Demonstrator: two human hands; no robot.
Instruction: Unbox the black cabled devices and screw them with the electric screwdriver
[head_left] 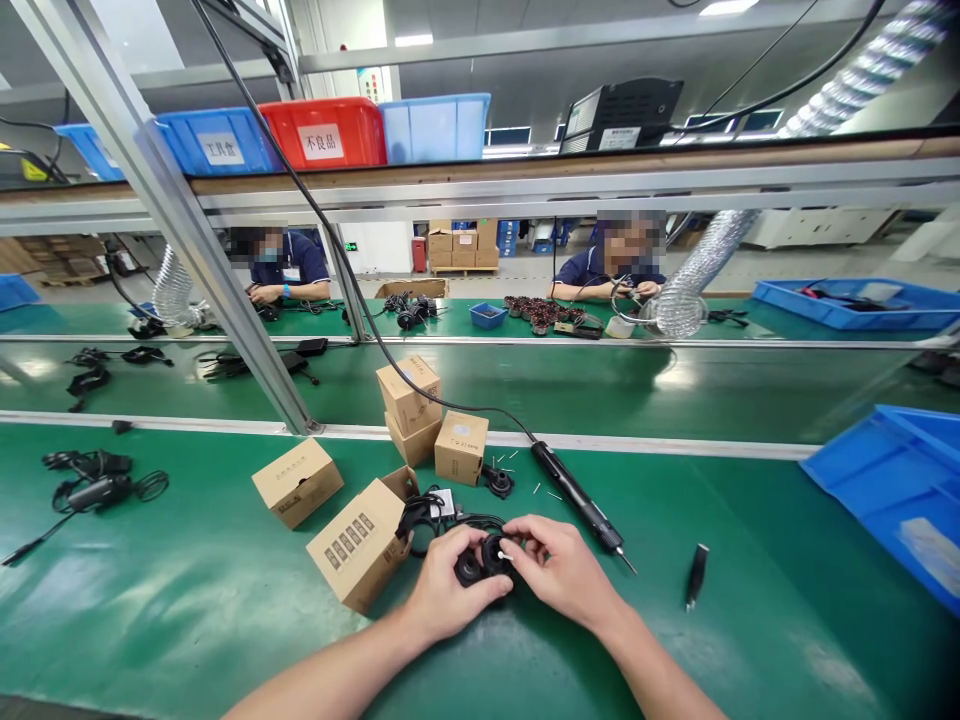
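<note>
My left hand (pixel 452 588) is closed around a black device with two round parts (pixel 470 569), low over the green bench. My right hand (pixel 556 566) meets it from the other side, thumb and forefinger pinching a small white pin (pixel 504 556) at the face of the right-hand round part. Black cable (pixel 480 521) lies just behind the hands. To the left, an opened cardboard box (pixel 358 545) lies with black cable and a white-labelled piece (pixel 442 503) at its mouth. A black electric screwdriver (pixel 577 495) rests right of the hands, on a hanging cord.
Several small cartons (pixel 460 447) stand behind the hands. Small white pins (pixel 537 488) and a black round part (pixel 498 481) lie near them. A short black tool (pixel 697 576) is at right, before a blue bin (pixel 892 490). Cabled adapters (pixel 100 490) lie left. Two people work across the bench.
</note>
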